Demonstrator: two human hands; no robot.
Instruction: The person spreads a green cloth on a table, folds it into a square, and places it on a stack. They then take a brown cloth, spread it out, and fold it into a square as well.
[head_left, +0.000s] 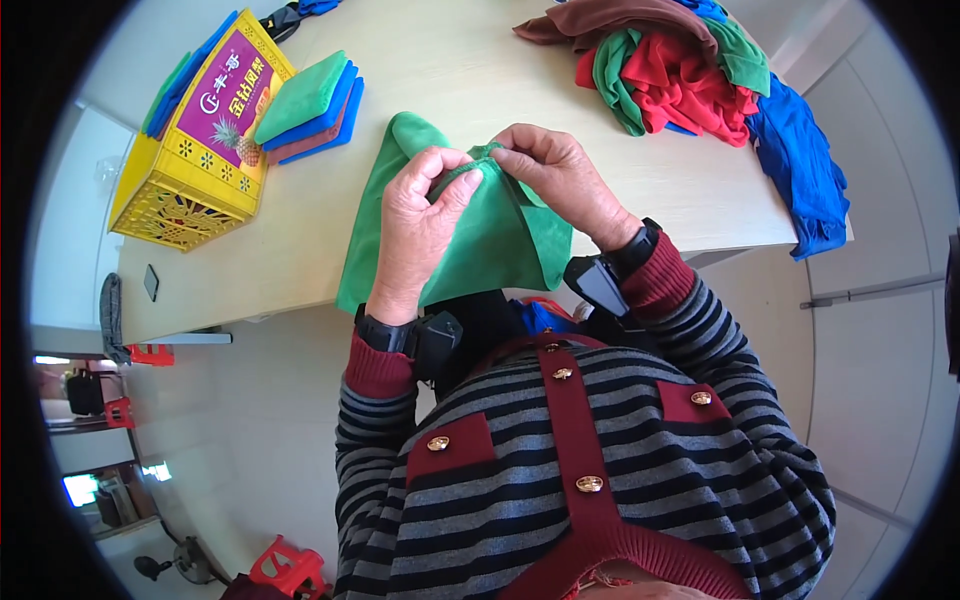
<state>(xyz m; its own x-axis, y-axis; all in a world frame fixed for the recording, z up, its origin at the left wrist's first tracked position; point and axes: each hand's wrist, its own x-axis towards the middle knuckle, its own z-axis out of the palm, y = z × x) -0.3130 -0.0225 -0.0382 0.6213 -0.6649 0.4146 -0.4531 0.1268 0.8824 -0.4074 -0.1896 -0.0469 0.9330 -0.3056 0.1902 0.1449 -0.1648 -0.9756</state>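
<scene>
A green cloth [490, 250] lies over the table's near edge, part of it raised between my hands. My left hand [418, 210] pinches its hemmed edge between thumb and fingertips. Close beside it, my right hand [562, 178] grips the same edge in a pinch. The cloth's far left corner is rolled over on the tabletop. To the left sits a neat stack of folded cloths [318, 108], green on top with blue and brown beneath. A loose heap of red, green, brown and blue cloths [680, 85] is at the far right, one blue cloth [800, 165] hanging toward the table's corner.
The pale wooden table [430, 60] spans the area before me. A yellow plastic crate [180, 195] with a purple panel stands on its left side, holding more folded cloths. A small dark flat object [151, 283] lies near the left edge. Red stools [288, 568] are on the floor.
</scene>
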